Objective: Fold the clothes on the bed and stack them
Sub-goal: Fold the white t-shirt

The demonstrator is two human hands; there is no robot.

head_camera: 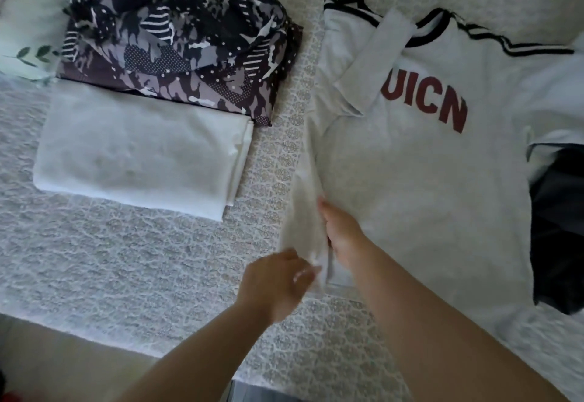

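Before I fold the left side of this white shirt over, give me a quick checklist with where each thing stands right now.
1. Left hand has the hem corner of the white shirt: ok, fingers pinch the edge.
2. Right hand holds the raised side edge: ok.
3. Sleeve already folded in across the chest: ok.
4. Other side of the shirt flat: not ok, it lies over a dark garment.
5. Landing pile ready: ok, the folded white cloth and patterned garment lie apart from the shirt.
6. Back of the shirt smooth: cannot tell, hidden.
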